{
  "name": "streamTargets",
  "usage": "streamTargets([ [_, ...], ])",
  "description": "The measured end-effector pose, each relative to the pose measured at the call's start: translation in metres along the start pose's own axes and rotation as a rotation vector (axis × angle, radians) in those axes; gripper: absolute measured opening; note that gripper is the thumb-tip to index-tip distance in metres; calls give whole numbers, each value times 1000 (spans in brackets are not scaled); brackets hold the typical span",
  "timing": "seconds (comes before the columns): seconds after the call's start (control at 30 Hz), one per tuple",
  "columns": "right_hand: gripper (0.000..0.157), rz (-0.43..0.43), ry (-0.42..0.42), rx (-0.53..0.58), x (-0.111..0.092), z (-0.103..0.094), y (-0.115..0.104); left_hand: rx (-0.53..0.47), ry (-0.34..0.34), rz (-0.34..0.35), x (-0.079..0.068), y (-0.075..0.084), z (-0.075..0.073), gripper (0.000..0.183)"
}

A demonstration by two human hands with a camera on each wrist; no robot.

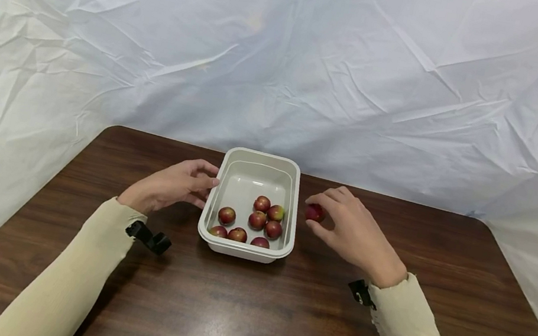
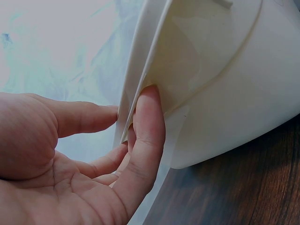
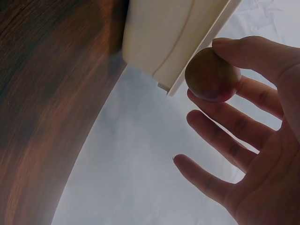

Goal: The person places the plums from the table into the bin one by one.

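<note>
A white rectangular tub [image 1: 243, 252] stands on the table with several small red-and-green apples [image 1: 257, 220] inside, mostly in its near half. My left hand [image 1: 178, 183] is at the tub's left side. In the left wrist view, its thumb presses the outer face of the rim [image 2: 136, 89] while the fingers curl in under it, pinching the edge. To the right of the tub, my right hand [image 1: 348, 224] pinches one small red apple [image 3: 213, 75] between thumb and fingers, beside the tub's right wall and outside it. Its other fingers are spread.
The dark brown wooden table [image 1: 221, 316] has rounded far corners. White wrinkled sheeting [image 1: 369, 89] hangs behind it and at both sides, close to the far edge. Black straps [image 1: 149, 237] with small devices sit at both wrists, over pale sleeves.
</note>
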State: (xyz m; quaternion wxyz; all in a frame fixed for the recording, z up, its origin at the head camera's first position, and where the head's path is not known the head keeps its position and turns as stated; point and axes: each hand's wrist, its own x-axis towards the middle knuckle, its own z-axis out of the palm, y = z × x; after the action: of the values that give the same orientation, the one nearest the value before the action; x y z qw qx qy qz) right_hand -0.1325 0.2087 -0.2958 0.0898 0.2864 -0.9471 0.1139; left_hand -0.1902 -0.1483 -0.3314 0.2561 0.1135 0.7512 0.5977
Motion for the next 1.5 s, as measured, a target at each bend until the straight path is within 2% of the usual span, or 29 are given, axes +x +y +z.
streamTargets([
  [0.77,29,-58,8,19,0,3,-12,-2,-1,-6,1,-3,0,48],
  [0.97,28,-99,31,23,0,4,-13,3,4,-4,1,-2,0,48],
  [1.3,32,-100,69,-4,-1,3,-17,0,5,-4,1,-2,2,48],
  [1.5,31,-155,115,11,0,11,-25,0,10,-17,1,-2,3,46],
])
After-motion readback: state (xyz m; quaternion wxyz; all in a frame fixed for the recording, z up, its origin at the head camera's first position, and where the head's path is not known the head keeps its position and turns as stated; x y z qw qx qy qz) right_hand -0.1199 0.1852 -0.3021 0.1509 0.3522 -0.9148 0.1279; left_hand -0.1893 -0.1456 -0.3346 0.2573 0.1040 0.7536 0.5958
